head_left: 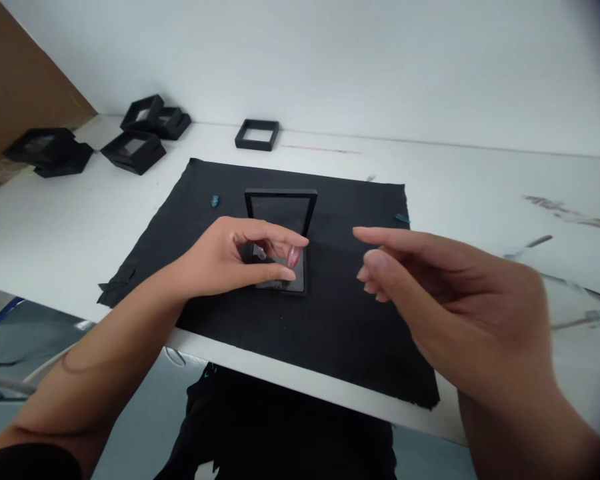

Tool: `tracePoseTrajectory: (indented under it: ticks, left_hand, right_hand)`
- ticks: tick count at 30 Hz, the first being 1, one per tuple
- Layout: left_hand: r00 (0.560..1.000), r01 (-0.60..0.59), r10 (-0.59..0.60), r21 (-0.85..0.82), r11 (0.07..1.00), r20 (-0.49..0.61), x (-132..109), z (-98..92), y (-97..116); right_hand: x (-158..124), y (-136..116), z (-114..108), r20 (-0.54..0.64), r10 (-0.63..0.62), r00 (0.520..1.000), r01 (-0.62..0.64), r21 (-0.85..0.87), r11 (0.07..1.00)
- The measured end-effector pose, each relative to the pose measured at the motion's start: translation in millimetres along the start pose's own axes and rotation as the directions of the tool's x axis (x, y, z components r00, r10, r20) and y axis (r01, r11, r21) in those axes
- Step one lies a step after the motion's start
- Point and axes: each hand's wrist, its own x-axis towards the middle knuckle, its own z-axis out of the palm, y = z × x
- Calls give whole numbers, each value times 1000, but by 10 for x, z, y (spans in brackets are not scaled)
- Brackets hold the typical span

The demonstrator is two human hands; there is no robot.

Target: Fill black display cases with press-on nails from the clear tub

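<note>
Tabletop: white, with dark streaks toward its right side, set against a wall.
Lap: black clothing below the near edge.
Mat: a black sheet, its left corner creased.
Right hand: raised over the mat's right side, thumb and index finger apart; nothing shows between them.
Left hand: above the mat's middle, thumb and index finger closed on a piece.
Piece: small, pinkish and glossy, held over the open frame's base; its exact shape is hard to tell.
Open frame: black, on the mat, base partly hidden by the left hand, lid tilted up behind.
Teal bit: small, left of the lid.
Lone frame: black, beyond the mat.
Stacked frames: black, in piles at rear left.
Wall: plain white.
</note>
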Motion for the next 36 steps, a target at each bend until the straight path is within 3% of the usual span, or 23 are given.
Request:
tracePoseTrajectory:
  ticks: [7, 14, 21, 36]
  left_hand:
    - [990, 2, -50, 345, 939, 130, 36, -62, -147]
    - [988, 13, -84, 465, 885, 133, 36, -86, -182]
    - [981, 77, -172, 627, 775, 92, 0, -99, -131]
    - [993, -94, 7, 767, 635, 116, -4, -76, -198]
  right_hand:
    - [-34, 1, -83, -8, -75, 997, 75, -66, 995]
    - [-31, 17, -58, 78, -258, 963, 265, -114, 957]
    - [-7, 54, -42, 59, -417, 907, 421, -173, 890]
    - [-24, 58, -40, 132, -453, 882, 472, -229, 851]
